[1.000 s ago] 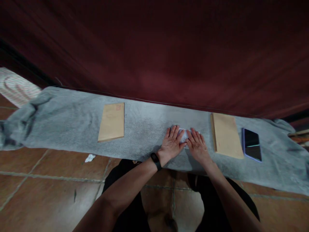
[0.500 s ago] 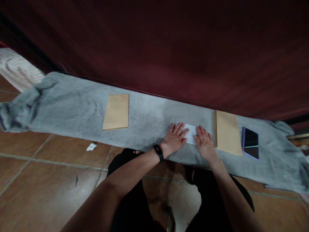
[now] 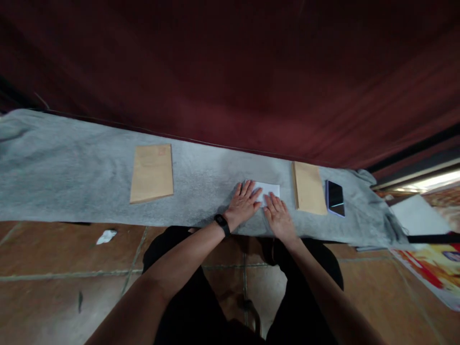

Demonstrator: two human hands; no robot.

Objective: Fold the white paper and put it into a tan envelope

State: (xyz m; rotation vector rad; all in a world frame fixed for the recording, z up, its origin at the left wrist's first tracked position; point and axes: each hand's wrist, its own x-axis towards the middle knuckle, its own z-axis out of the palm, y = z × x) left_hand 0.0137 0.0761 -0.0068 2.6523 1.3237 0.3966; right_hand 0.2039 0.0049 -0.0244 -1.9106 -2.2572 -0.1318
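A small white folded paper (image 3: 266,188) lies flat on the grey cloth (image 3: 201,167) before me. My left hand (image 3: 243,206), with a black band at the wrist, rests on the paper's left part, its fingers spread. Over the lower right part of the paper lies my right hand (image 3: 280,218), palm down with the fingers extended. Neither hand grips anything. To the right is a stack of brown envelopes (image 3: 311,189). Further left, more brown envelopes (image 3: 153,175) with a red mark at the top corner lie on the cloth.
A phone (image 3: 335,198) lies right of the right envelope stack. Dark red panelling (image 3: 230,96) rises behind the cloth. A white scrap (image 3: 107,236) is on the tiled floor (image 3: 172,287). A colourful printed sheet (image 3: 434,273) lies at the lower right.
The view has swung to the right. My right hand has slid left over the paper, closer to my left hand, uncovering the paper's right end.
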